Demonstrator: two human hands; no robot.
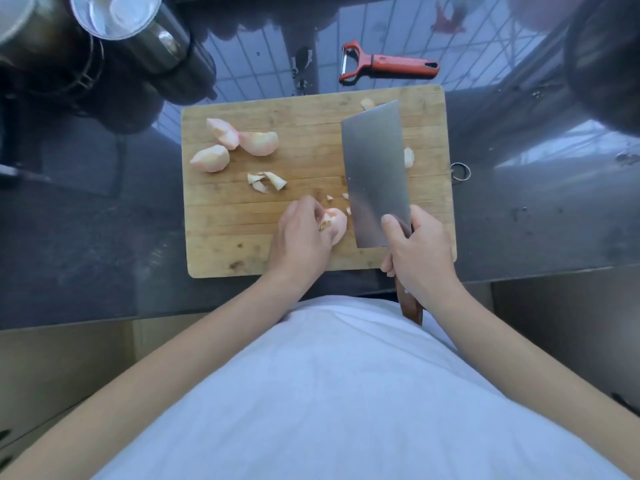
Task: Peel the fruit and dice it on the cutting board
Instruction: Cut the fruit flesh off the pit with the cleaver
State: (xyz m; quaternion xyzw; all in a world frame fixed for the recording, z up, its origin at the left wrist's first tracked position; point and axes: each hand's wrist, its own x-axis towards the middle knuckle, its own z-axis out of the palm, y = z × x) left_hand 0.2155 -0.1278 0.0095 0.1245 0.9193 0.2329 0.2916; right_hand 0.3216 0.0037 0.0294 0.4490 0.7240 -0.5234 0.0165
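A wooden cutting board (242,244) lies on the dark counter. My left hand (301,237) holds a peeled pale-pink fruit piece (337,221) with its core showing, near the board's front. My right hand (420,247) grips the wooden handle of a broad cleaver (375,171), thumb on the blade, which is held just right of that piece. Three peeled wedges (258,143) lie at the board's back left. Small cut scraps (266,181) sit mid-board. More bits (408,156) show behind the blade at right.
A red peeler (388,64) lies on the counter behind the board. A steel cup (117,15) and dark pots stand at the back left. A dark round vessel (606,64) is at the far right. The counter edge runs just in front of the board.
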